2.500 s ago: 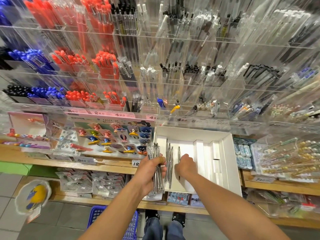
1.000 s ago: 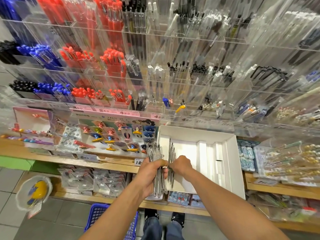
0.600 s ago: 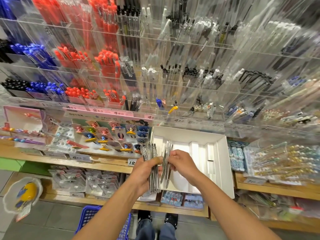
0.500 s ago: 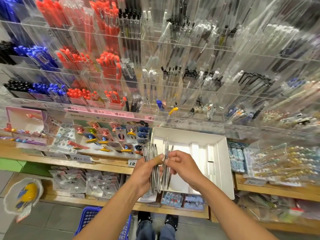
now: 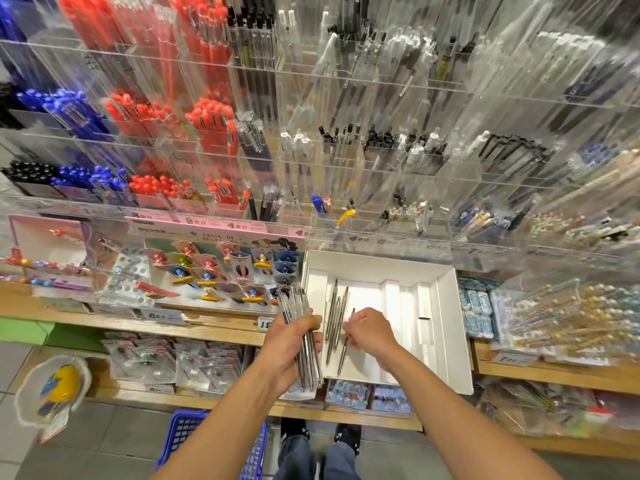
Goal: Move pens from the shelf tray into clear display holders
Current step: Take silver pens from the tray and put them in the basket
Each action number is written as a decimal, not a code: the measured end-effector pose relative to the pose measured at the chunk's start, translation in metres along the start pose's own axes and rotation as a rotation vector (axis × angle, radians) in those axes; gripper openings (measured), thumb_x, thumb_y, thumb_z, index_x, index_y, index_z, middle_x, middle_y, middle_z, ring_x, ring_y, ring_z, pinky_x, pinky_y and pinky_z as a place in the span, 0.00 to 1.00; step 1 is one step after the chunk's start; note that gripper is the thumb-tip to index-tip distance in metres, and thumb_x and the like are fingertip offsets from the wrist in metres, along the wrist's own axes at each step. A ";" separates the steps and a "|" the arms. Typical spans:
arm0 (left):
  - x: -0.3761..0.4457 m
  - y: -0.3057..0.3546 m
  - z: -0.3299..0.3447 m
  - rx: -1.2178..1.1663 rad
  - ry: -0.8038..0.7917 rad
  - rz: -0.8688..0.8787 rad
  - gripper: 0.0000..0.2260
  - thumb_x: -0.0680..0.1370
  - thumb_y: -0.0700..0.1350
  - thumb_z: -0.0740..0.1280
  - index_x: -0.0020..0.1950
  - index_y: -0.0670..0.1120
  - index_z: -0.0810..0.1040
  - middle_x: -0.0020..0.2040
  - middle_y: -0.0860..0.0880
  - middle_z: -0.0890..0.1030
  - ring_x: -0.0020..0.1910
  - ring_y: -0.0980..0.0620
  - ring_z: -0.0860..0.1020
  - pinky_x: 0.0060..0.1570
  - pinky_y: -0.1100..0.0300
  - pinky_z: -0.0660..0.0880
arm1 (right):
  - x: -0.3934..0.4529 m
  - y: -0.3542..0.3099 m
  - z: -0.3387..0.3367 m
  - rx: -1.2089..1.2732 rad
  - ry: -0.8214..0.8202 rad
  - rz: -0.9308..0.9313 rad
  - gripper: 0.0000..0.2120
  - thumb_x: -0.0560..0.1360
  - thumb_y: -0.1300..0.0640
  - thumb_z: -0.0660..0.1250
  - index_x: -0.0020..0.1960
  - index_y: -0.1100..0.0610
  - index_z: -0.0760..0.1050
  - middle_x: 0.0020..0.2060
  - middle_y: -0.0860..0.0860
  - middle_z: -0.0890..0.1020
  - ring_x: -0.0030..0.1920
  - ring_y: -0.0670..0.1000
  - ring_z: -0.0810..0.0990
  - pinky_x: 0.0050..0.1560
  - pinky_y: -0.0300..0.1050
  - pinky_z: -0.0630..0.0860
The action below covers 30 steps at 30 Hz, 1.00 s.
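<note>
A wall of clear display holders [image 5: 346,98] — many already stocked — rises above a wooden shelf [image 5: 104,323] carrying a white tray [image 5: 446,306]. The right hand [image 5: 369,332], moments ago passing pens across, is back in the tray, fingers pinching one loose pen [image 5: 344,348]. The left hand [image 5: 291,344] stays wrapped around a thick bundle of pens [image 5: 301,323] — gathering continues, few remain.

The price strip [image 5: 221,223] along the clear holders' front edge, up and left of the left grip [image 5: 289,344], reads "490" twice. The pink card [image 5: 221,235] below says "TASTE OF". A shelf tag [image 5: 157,315] left reads "690".
</note>
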<state>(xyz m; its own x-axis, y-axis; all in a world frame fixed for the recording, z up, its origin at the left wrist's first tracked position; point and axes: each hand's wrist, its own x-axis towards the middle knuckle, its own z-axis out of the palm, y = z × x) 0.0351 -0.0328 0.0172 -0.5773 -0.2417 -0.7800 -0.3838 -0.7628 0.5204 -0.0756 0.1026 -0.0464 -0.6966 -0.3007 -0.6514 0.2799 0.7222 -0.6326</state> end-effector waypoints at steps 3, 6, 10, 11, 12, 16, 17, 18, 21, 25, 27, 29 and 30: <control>0.000 -0.002 -0.002 0.010 0.005 -0.008 0.19 0.76 0.32 0.69 0.65 0.32 0.70 0.43 0.40 0.79 0.32 0.49 0.79 0.31 0.59 0.79 | 0.020 0.013 0.015 -0.351 0.007 0.134 0.08 0.73 0.59 0.68 0.42 0.59 0.68 0.32 0.53 0.73 0.31 0.51 0.74 0.29 0.39 0.67; 0.002 -0.001 -0.002 0.008 -0.010 -0.011 0.21 0.76 0.32 0.70 0.66 0.32 0.70 0.42 0.40 0.80 0.33 0.49 0.79 0.31 0.59 0.79 | 0.031 0.018 0.023 -0.426 0.071 0.162 0.09 0.74 0.59 0.67 0.48 0.59 0.68 0.35 0.49 0.73 0.31 0.47 0.72 0.25 0.38 0.63; 0.003 0.000 -0.002 -0.014 -0.025 -0.016 0.22 0.75 0.32 0.71 0.67 0.32 0.69 0.39 0.43 0.81 0.32 0.49 0.79 0.30 0.59 0.78 | 0.033 0.013 0.023 -0.500 0.077 0.154 0.11 0.74 0.60 0.67 0.35 0.56 0.67 0.31 0.49 0.73 0.29 0.46 0.72 0.24 0.38 0.63; 0.003 0.000 -0.001 -0.018 -0.029 -0.017 0.23 0.75 0.32 0.71 0.68 0.31 0.69 0.38 0.43 0.82 0.32 0.49 0.79 0.30 0.59 0.78 | 0.030 0.010 0.022 -0.468 0.075 0.141 0.12 0.74 0.59 0.66 0.34 0.56 0.67 0.30 0.49 0.73 0.29 0.46 0.71 0.25 0.38 0.64; 0.002 0.000 -0.001 -0.024 -0.037 -0.015 0.24 0.74 0.33 0.72 0.68 0.31 0.69 0.37 0.43 0.82 0.32 0.49 0.79 0.30 0.59 0.78 | 0.028 0.006 0.020 -0.420 0.073 0.103 0.11 0.74 0.58 0.65 0.35 0.57 0.68 0.31 0.49 0.73 0.30 0.48 0.72 0.27 0.39 0.66; 0.000 0.003 0.000 -0.020 -0.079 0.004 0.29 0.66 0.41 0.76 0.63 0.34 0.73 0.37 0.45 0.82 0.32 0.50 0.79 0.30 0.60 0.78 | -0.001 -0.014 0.004 -0.027 0.042 -0.109 0.12 0.77 0.55 0.63 0.58 0.54 0.80 0.48 0.48 0.81 0.46 0.49 0.79 0.47 0.46 0.74; -0.001 0.004 0.001 -0.026 -0.083 0.006 0.27 0.65 0.43 0.77 0.61 0.36 0.75 0.36 0.45 0.82 0.31 0.50 0.79 0.30 0.60 0.78 | -0.012 -0.020 0.000 0.092 -0.004 -0.166 0.11 0.78 0.56 0.63 0.57 0.51 0.81 0.45 0.48 0.82 0.43 0.48 0.79 0.47 0.48 0.76; -0.001 0.003 0.001 -0.032 -0.085 0.009 0.24 0.65 0.44 0.76 0.58 0.37 0.76 0.36 0.45 0.82 0.31 0.51 0.79 0.30 0.60 0.78 | -0.023 -0.027 -0.003 0.177 -0.067 -0.224 0.11 0.78 0.56 0.64 0.55 0.48 0.82 0.42 0.49 0.84 0.40 0.48 0.79 0.46 0.49 0.76; -0.004 0.004 0.003 -0.062 -0.094 0.025 0.21 0.67 0.45 0.75 0.56 0.37 0.79 0.35 0.45 0.82 0.30 0.51 0.79 0.29 0.59 0.78 | -0.051 -0.044 -0.003 0.266 -0.189 -0.327 0.10 0.78 0.55 0.67 0.54 0.42 0.81 0.38 0.53 0.82 0.39 0.51 0.80 0.47 0.48 0.77; -0.007 0.005 0.004 -0.099 -0.116 0.012 0.29 0.71 0.44 0.74 0.69 0.33 0.71 0.52 0.33 0.83 0.47 0.40 0.85 0.45 0.48 0.83 | -0.075 -0.056 0.002 0.262 -0.193 -0.354 0.11 0.76 0.55 0.70 0.53 0.40 0.78 0.33 0.50 0.73 0.34 0.51 0.73 0.41 0.45 0.73; -0.007 0.005 0.003 -0.107 -0.093 0.013 0.38 0.71 0.42 0.75 0.76 0.35 0.61 0.58 0.31 0.80 0.57 0.36 0.82 0.57 0.42 0.79 | -0.080 -0.055 0.008 0.242 -0.166 -0.388 0.08 0.74 0.56 0.73 0.50 0.44 0.81 0.29 0.46 0.72 0.30 0.47 0.69 0.36 0.43 0.70; -0.006 0.003 0.004 -0.119 -0.081 0.009 0.42 0.72 0.39 0.75 0.79 0.36 0.54 0.60 0.30 0.79 0.59 0.36 0.81 0.60 0.40 0.77 | -0.082 -0.054 0.012 0.259 -0.125 -0.370 0.12 0.71 0.58 0.75 0.53 0.47 0.80 0.29 0.44 0.75 0.30 0.44 0.73 0.38 0.42 0.76; -0.006 0.003 0.003 -0.120 -0.077 0.002 0.41 0.72 0.36 0.74 0.79 0.37 0.54 0.59 0.30 0.80 0.58 0.36 0.81 0.59 0.41 0.78 | -0.081 -0.053 0.010 0.267 -0.129 -0.354 0.15 0.70 0.59 0.76 0.54 0.48 0.79 0.31 0.44 0.78 0.33 0.43 0.77 0.42 0.42 0.79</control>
<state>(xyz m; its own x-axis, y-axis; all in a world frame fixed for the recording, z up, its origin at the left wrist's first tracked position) 0.0349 -0.0317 0.0245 -0.6333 -0.1999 -0.7477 -0.2961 -0.8300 0.4727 -0.0272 0.0821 0.0355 -0.6968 -0.5872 -0.4119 0.2114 0.3806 -0.9002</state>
